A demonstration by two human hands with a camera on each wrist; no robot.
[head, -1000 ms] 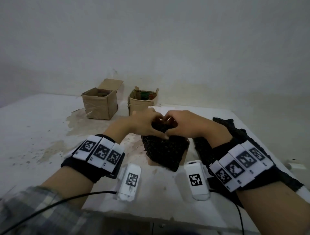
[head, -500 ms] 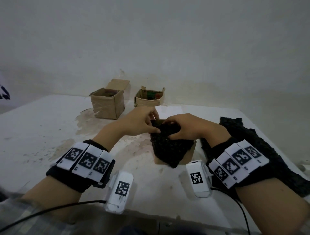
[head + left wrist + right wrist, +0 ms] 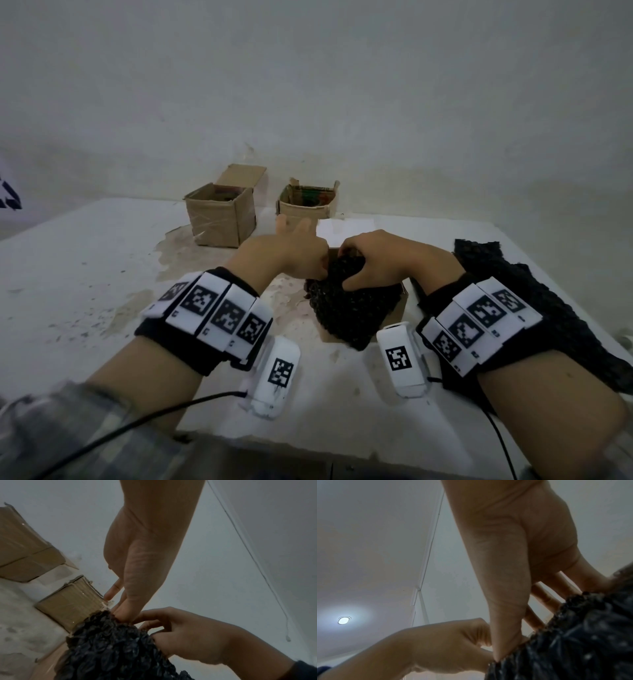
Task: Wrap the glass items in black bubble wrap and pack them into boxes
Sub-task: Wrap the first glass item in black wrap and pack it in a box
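A bundle of black bubble wrap [image 3: 352,308] stands in a low cardboard box [image 3: 403,301] at the table's middle; whatever is inside the wrap is hidden. My left hand [image 3: 291,255] is at the bundle's upper left. Its thumb and forefinger pinch the wrap's top edge [image 3: 109,616], and its other fingers [image 3: 303,226] point straight ahead. My right hand [image 3: 380,263] sits on top of the bundle and grips the gathered wrap, fingers curled over it and thumb [image 3: 503,642] pressed into its side. The two hands almost touch.
Two open cardboard boxes [image 3: 221,214] [image 3: 306,205] stand at the back of the stained white table [image 3: 85,274], near the wall. A white sheet [image 3: 346,228] lies behind the bundle. A spare piece of black bubble wrap [image 3: 534,308] lies under my right forearm.
My left hand's outer fingers have lifted off the top of the bundle and now point forward. My right hand has stayed on the gathered wrap.
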